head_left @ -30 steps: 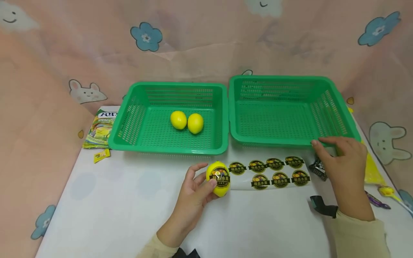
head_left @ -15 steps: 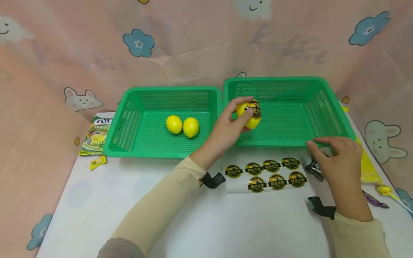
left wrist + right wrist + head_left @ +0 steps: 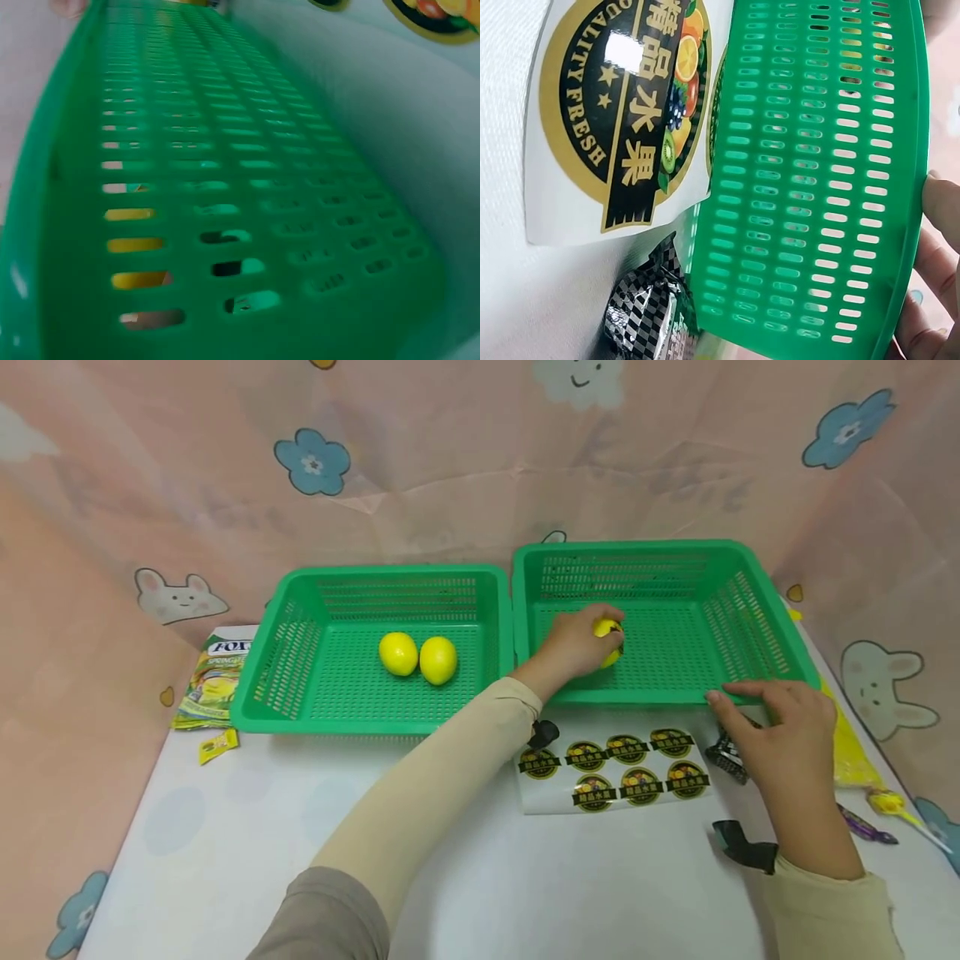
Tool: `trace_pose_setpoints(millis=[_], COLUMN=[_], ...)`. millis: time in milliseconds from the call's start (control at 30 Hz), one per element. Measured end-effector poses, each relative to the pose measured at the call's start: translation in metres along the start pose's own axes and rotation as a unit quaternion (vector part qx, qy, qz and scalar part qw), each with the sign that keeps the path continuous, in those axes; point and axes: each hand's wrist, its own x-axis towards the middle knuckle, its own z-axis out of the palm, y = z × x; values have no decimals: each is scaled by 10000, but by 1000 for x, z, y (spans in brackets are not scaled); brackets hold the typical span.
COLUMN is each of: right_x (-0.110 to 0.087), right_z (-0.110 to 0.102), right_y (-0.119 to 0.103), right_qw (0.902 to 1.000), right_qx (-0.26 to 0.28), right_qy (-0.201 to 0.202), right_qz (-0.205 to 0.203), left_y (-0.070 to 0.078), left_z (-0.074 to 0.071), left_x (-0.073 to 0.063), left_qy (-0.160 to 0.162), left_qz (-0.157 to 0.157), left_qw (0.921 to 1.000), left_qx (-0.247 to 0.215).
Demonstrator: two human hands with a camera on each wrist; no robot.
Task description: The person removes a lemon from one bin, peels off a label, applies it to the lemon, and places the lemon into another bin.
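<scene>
My left hand (image 3: 577, 642) grips a yellow lemon (image 3: 608, 643) down inside the right green basket (image 3: 637, 697); fingers cover most of the fruit and its dark label. In the left wrist view, the slotted basket wall (image 3: 225, 187) fills the picture, and yellow shows through some slots. My right hand (image 3: 795, 735) rests at the front right of that basket, its fingers over the rim (image 3: 915, 187). Below the basket lies a sheet of round black and gold stickers (image 3: 640, 783). Two more lemons (image 3: 398, 654) sit side by side in the left green basket (image 3: 337, 727).
A black checkered wrapper (image 3: 726, 758) lies beside the right hand. Further right are a yellow bag (image 3: 853, 752), a lollipop (image 3: 892, 803) and a purple wrapped sweet (image 3: 866, 823). A candy bag (image 3: 213, 683) and a small yellow packet (image 3: 218, 746) lie at the left.
My left hand has carried the labelled lemon from in front of the baskets, up over the sticker sheet and down into the right basket. My right hand has stayed at the rim.
</scene>
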Motion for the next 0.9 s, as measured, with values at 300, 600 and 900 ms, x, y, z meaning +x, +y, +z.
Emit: trace_pose_setpoints(millis=[300,600,900], right_x=[1,3,6], right_z=[-2,-3,-10], right_y=[-4,-7,-10], right_qw=[9999,9992,9939], right_qx=[-84,-211,-357], right_qy=[-78,-219,-737], right_qz=[114,274,740], left_y=[3,-8,-28], left_z=[0,-10,-34], left_x=[-4,-21,-76], left_qy=[-352,-35,421], left_qz=[-229,429,876], left_qw=[9990,9986,9864], left_qx=[119,-311,-1322])
